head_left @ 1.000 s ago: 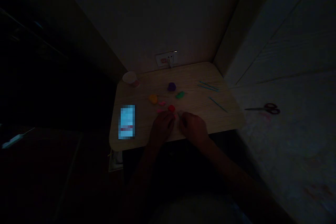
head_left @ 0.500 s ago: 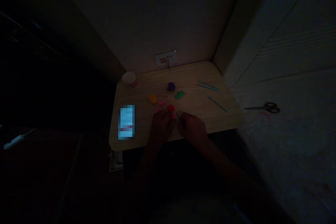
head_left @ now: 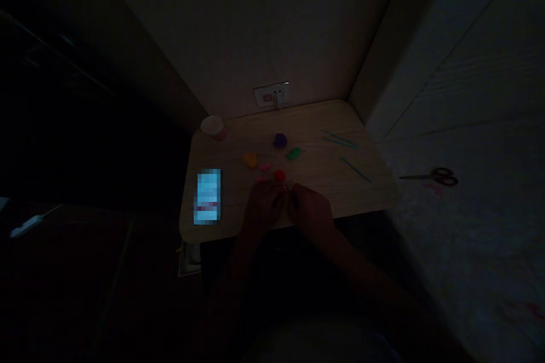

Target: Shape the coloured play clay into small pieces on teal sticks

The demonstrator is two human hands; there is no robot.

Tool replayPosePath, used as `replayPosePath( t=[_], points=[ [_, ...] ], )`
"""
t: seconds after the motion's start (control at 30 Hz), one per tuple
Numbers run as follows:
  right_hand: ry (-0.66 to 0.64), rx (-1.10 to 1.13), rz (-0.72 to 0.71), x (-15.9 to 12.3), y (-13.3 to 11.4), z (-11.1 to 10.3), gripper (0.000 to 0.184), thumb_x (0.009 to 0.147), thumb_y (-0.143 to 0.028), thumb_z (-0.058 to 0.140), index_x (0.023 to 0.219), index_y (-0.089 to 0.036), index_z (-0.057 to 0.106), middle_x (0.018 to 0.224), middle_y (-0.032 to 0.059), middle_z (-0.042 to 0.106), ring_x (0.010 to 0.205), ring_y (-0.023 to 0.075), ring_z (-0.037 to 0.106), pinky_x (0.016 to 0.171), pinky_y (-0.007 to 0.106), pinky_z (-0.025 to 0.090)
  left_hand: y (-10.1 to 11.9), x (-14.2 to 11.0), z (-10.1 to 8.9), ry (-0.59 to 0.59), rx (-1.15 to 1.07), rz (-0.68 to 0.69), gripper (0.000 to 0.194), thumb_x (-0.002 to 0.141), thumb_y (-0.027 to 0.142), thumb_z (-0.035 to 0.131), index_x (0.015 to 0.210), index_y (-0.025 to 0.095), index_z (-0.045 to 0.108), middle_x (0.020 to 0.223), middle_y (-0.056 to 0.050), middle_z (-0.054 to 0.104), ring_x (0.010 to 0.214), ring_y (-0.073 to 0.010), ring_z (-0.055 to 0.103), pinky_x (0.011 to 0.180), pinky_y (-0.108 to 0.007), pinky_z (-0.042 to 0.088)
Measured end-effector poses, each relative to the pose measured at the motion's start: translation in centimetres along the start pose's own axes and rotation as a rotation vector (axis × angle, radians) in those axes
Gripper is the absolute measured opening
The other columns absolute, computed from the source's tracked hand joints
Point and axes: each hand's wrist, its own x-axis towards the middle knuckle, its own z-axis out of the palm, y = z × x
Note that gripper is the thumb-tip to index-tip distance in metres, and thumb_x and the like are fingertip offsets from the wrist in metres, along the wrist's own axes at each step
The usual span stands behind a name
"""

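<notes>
Left hand [head_left: 264, 204], right hand [head_left: 313, 209] curled, couldn't tell grips. Pink clay [head_left: 284, 188], 5 o'clock from red lump [head_left: 280, 175], looked squishy, light; edges seemed best pinch.

I note very dim lighting throughout. A plain wall [head_left: 238, 28] stands at twelve o'clock, its switched socket plate [head_left: 271, 95] just above the wood-grain tabletop [head_left: 315, 119]. I record grooved panelling [head_left: 472, 74] at two o'clock and dark flooring [head_left: 85, 295], line-marked, at eight.

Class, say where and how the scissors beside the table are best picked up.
Probably by the looped handles, coming from the right: the scissors appear to lie flat, loops to the right, blade end pointing left towards the table.
</notes>
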Motion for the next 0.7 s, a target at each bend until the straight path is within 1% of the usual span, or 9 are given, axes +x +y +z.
replayPosePath(
  t=[0.13, 0.27, 0.43, 0.57, 0.7],
  points=[
    [0.004, 0.005, -0.014, -0.08, -0.18, 0.12, 0.019, 0.101, -0.025, 0.049, 0.098, -0.018, 0.067, 0.095, 0.0096, 0.075, 0.078, 0.0204, 0.069, 0.063, 0.03, 0.035, -0.07, -0.07, 0.08, -0.003, -0.022, 0.006, 0.011, 0.1, 0.02, 0.06, 0.097, 0.02, 0.07, 0.099, -0.007, 0.076, 0.095, -0.0229, 0.069, 0.092, -0.044, 0.057],
    [0.021, 0.021, -0.049, 0.0, -0.07, 0.32, 0.019, 0.101, -0.024, 0.05, 0.095, -0.018, 0.066, 0.093, 0.0081, 0.075, 0.078, 0.0202, 0.068, 0.063, 0.031, 0.034, -0.19, -0.16, 0.14, -0.013, -0.013, 0.01, 0.012, 0.1, 0.02, 0.06, 0.097, 0.02, 0.072, 0.098, -0.007, 0.076, 0.093, -0.0225, 0.07, 0.092, -0.044, 0.057],
    [0.039, 0.062, -0.08, 0.28, 0.44, 0.54, 0.017, 0.1, -0.023, 0.052, 0.093, -0.019, 0.066, 0.092, 0.0073, 0.075, 0.077, 0.0188, 0.067, 0.064, 0.03, 0.032, -0.24, -0.22, 0.29, 0.014, -0.004, 0.028, 0.011, 0.099, 0.019, 0.061, 0.096, 0.02, 0.072, 0.097, -0.007, 0.076, 0.092, -0.0225, 0.07, 0.091, -0.042, 0.057],
    [0.03, 0.089, -0.061, 0.36, 0.35, 0.59, 0.019, 0.101, -0.025, 0.052, 0.091, -0.018, 0.067, 0.089, 0.0075, 0.076, 0.075, 0.0184, 0.066, 0.064, 0.03, 0.031, -0.26, -0.17, 0.29, 0.021, 0.005, 0.044, 0.012, 0.099, 0.018, 0.06, 0.096, 0.019, 0.071, 0.097, -0.007, 0.077, 0.092, -0.0226, 0.07, 0.088, -0.041, 0.058],
    [0.038, 0.083, -0.037, 0.32, 0.05, 0.58, 0.019, 0.101, -0.027, 0.053, 0.09, -0.018, 0.066, 0.087, 0.0071, 0.076, 0.073, 0.0181, 0.066, 0.062, 0.031, 0.029, -0.27, -0.1, 0.17, 0.01, 0.014, 0.049, 0.012, 0.1, 0.02, 0.059, 0.097, 0.019, 0.071, 0.096, -0.007, 0.076, 0.091, -0.0227, 0.069, 0.09, -0.042, 0.058]
  ],
)
